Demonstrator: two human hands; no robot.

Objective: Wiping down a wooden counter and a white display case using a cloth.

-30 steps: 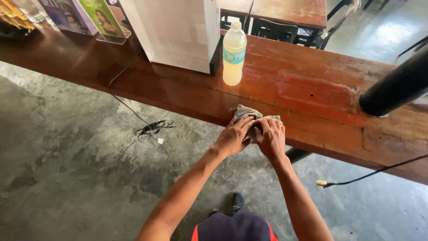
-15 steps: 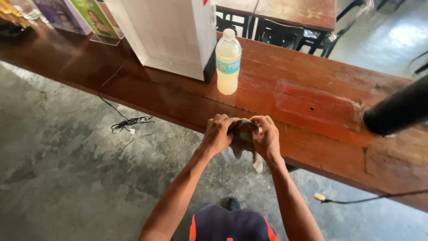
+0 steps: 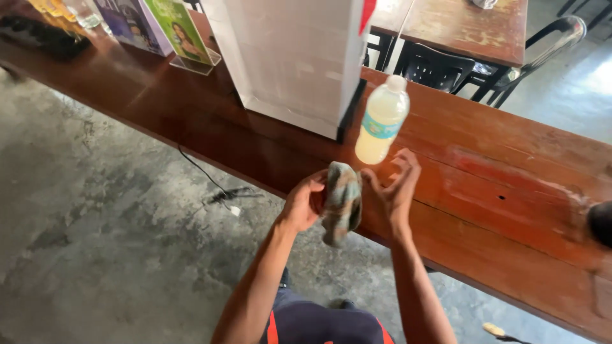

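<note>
I read the scene relative to the plastic bottle (image 3: 381, 121), which stands upright on the long wooden counter (image 3: 510, 185) and holds a pale yellowish liquid under a white cap.

1. Cloth. I see a crumpled grey-green cloth (image 3: 341, 200) just below and slightly left of the bottle, lifted clear of the counter edge and hanging downward.
2. Left hand. My left hand (image 3: 305, 205) sits left of the cloth, below the bottle. Its fingers are curled together and clamped on the upper part of the cloth.
3. Right hand. My right hand (image 3: 394, 188) is directly below the bottle base. Its fingers are spread apart and slightly bent, palm turned toward the cloth. I cannot tell whether the fingertips touch the cloth; they do not close on it.
4. Surroundings. A white box-shaped unit (image 3: 290, 57) stands just left of the bottle, on the same counter. Farther left of the bottle stand a leaflet holder (image 3: 182, 35) and drinking glasses (image 3: 70, 9). Behind the bottle I see a black chair (image 3: 440, 70). Below and left of the bottle, a cable (image 3: 220, 191) lies on the concrete floor (image 3: 95, 242).
</note>
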